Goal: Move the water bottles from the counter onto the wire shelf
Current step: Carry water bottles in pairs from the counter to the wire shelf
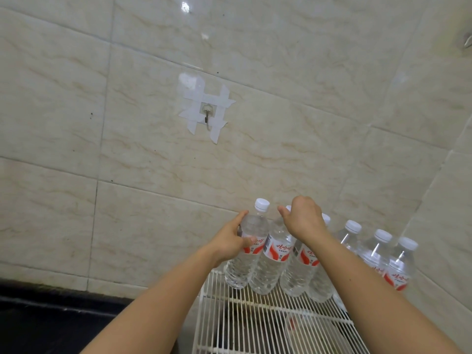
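Several clear water bottles with white caps and red-and-white labels stand in a row along the back of the white wire shelf (255, 320), against the tiled wall. My left hand (229, 241) wraps around the leftmost bottle (249, 254) at its upper body, which stands at the shelf's left back corner. My right hand (304, 221) is closed over the top of the second bottle (273, 261), hiding most of its cap. Further bottles (398, 267) continue to the right, partly hidden behind my right forearm.
A beige tiled wall rises right behind the bottles, with a taped metal hook (207, 113) above. A dark counter edge (51, 310) lies low at the left. The front part of the wire shelf is bare wire, with dim shapes below it.
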`<state>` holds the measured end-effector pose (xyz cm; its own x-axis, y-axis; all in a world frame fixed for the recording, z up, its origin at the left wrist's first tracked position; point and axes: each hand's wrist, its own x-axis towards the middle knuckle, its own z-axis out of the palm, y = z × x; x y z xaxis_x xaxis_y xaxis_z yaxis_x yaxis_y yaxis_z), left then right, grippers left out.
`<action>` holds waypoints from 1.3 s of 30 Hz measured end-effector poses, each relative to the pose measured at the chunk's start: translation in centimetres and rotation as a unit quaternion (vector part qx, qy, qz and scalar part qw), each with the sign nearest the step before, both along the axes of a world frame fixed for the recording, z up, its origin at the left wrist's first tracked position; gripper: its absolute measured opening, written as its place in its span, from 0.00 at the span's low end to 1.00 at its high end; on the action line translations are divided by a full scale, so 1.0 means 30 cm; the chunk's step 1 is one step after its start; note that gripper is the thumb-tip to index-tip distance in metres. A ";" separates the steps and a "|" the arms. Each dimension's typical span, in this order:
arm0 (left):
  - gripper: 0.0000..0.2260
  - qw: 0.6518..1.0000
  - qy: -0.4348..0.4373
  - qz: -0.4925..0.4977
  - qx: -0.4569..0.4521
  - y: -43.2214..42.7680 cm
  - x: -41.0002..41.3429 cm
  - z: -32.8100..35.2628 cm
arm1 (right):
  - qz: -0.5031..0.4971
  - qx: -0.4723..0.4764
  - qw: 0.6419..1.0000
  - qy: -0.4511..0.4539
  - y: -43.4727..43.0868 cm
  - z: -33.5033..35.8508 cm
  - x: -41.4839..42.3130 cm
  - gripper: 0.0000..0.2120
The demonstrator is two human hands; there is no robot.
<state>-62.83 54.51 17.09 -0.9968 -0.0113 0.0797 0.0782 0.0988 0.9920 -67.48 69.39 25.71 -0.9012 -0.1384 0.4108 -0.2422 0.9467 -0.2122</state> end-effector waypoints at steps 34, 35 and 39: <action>0.26 0.994 0.012 0.092 -0.058 0.063 0.090 -0.013 | 0.047 -0.123 0.991 -0.031 0.087 -0.026 0.008 0.13; 0.26 0.994 0.011 0.092 -0.060 0.063 0.091 -0.014 | 0.047 -0.127 0.990 -0.032 0.085 -0.029 0.009 0.14; 0.26 0.994 0.004 0.088 -0.064 0.064 0.090 -0.026 | 0.039 -0.121 0.991 -0.029 0.082 -0.041 0.023 0.11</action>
<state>-60.13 56.43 16.31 -0.9796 -0.1745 0.0997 0.0565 0.2372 0.9698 -66.81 71.86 24.49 -0.9150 -0.1120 0.3876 -0.2927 0.8455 -0.4466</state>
